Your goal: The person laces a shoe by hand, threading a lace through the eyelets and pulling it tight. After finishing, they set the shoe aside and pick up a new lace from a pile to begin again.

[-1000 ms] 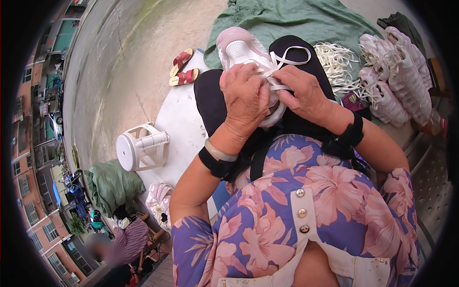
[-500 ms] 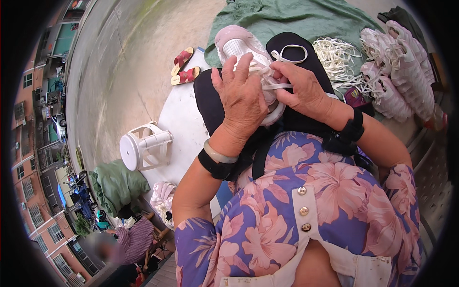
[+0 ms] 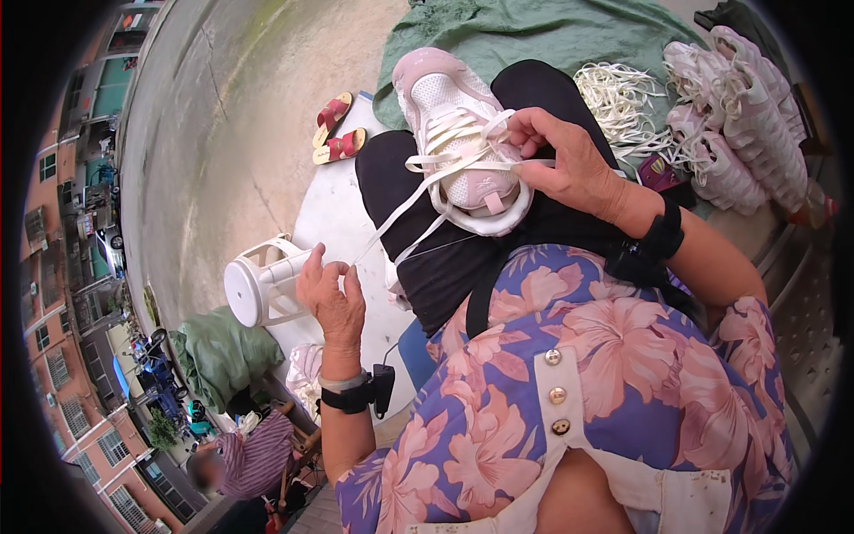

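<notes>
A pink and white sneaker (image 3: 438, 78) lies across my lap, toe pointing away and heel toward me. A white shoelace (image 3: 411, 198) runs through its eyelets, with loose lengths over the tongue. My right hand (image 3: 569, 165) is at the shoe's right side, thumb and fingers closed on a flat stretch of lace near the top eyelets. Out to the left, clear of the shoe, my left hand (image 3: 334, 298) pinches the far end of the lace, which is drawn taut across my dark-clothed leg.
White laces (image 3: 618, 98) lie heaped on a green cloth (image 3: 525, 36) beyond my knees. Several pink-white sneakers (image 3: 756, 116) are piled at the right. On the left are a white stool (image 3: 258, 289), red sandals (image 3: 340, 142) and a green bundle (image 3: 222, 347). Another person (image 3: 253, 454) sits lower left.
My left hand has left the shoe and swung down to the left, drawing the lace out. My right hand stays at the shoe's right side. More of the tongue and heel now shows.
</notes>
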`<state>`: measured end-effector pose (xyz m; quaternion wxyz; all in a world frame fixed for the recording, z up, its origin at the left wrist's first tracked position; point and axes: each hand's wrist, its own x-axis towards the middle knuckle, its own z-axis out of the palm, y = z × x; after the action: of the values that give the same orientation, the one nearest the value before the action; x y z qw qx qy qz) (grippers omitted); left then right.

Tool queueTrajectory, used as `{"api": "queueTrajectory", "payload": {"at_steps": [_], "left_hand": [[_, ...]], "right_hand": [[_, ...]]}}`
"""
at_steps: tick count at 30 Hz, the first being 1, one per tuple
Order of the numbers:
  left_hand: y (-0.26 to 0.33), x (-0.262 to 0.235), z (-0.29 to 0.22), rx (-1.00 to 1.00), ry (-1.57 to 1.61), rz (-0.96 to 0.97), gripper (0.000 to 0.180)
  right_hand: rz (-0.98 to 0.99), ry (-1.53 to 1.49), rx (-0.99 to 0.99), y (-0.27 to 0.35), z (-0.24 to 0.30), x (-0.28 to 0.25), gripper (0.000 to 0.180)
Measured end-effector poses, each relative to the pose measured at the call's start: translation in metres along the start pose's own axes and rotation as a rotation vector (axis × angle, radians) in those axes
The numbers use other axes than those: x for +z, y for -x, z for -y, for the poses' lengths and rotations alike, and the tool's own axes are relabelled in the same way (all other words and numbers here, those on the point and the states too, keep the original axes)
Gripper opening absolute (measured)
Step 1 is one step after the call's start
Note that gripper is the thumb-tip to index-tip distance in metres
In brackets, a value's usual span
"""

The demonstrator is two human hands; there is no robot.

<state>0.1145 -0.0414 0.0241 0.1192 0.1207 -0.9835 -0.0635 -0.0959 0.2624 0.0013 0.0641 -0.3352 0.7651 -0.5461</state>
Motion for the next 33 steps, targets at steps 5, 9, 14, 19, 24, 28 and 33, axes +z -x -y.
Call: {"api": "queueTrajectory", "payload": {"at_steps": [5,9,14,19,24,28,33], "left_hand": [[-0.045,0.010,-0.054,0.055,0.232,-0.043,0.023],[-0.072,0.022,-0.087,0.169,0.334,-0.017,0.018],[-0.083,0.033,-0.095,0.259,0.340,0.046,0.010],[-0.080,0.028,-0.091,0.304,0.346,0.064,0.005],[-0.072,0.007,-0.090,0.356,0.231,0.030,0.004],[-0.057,-0.002,-0.067,0.341,0.070,-0.002,0.008],[-0.043,-0.001,-0.065,0.299,0.186,0.003,0.009]], "right_hand": [[0.000,-0.214,0.279,-0.019,-0.007,-0.004,0.034],[0.037,-0.099,0.245,-0.027,-0.009,-0.002,0.027],[-0.023,-0.040,0.184,-0.024,-0.017,0.003,0.020],[-0.092,-0.191,0.231,-0.020,-0.013,0.000,0.015],[-0.126,-0.133,0.188,-0.018,-0.017,0.002,0.014],[-0.089,-0.094,0.194,-0.015,-0.013,0.003,0.016],[-0.106,-0.056,0.155,-0.013,-0.010,0.005,0.020]]}}
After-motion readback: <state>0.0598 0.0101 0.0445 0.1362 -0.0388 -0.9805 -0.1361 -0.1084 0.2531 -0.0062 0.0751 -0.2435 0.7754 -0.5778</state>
